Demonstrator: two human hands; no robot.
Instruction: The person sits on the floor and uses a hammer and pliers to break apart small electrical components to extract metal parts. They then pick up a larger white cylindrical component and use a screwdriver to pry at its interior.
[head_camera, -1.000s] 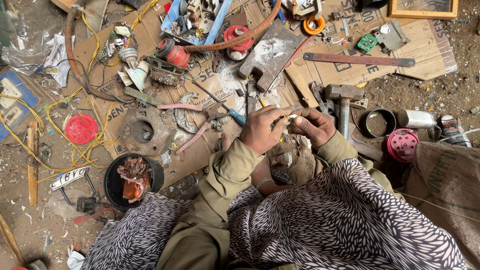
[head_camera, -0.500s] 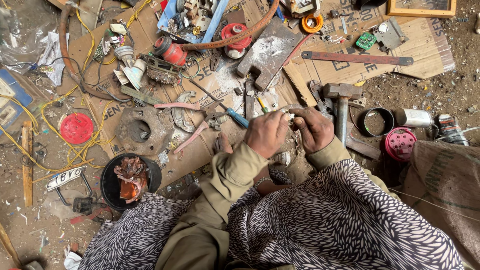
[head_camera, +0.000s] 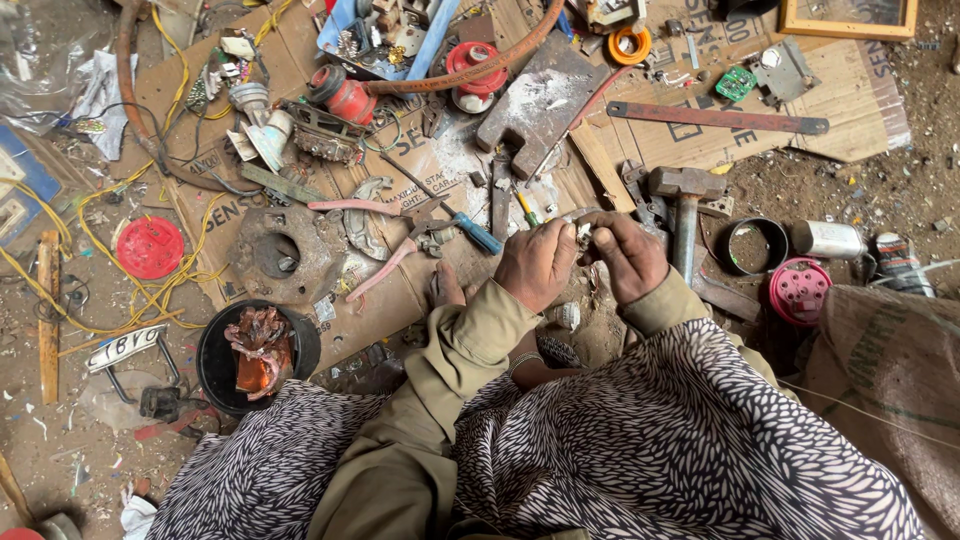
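Note:
My left hand and my right hand meet over the scrap-strewn ground, both pinching a small metal part between the fingertips. The part is mostly hidden by the fingers. Just left of my left hand lie pink-handled pliers and a blue-handled screwdriver. A hammer lies right of my right hand. Olive sleeves and a black-and-white patterned cloth cover my arms and lap.
A black bowl with copper scrap sits at lower left, beside a round metal plate and a red lid. Yellow wires trail at left. A metal ring, a pink disc and a sack lie right. Flattened cardboard spreads behind.
My hands have stayed together on the small part with only slight finger movement. The view has shifted a little.

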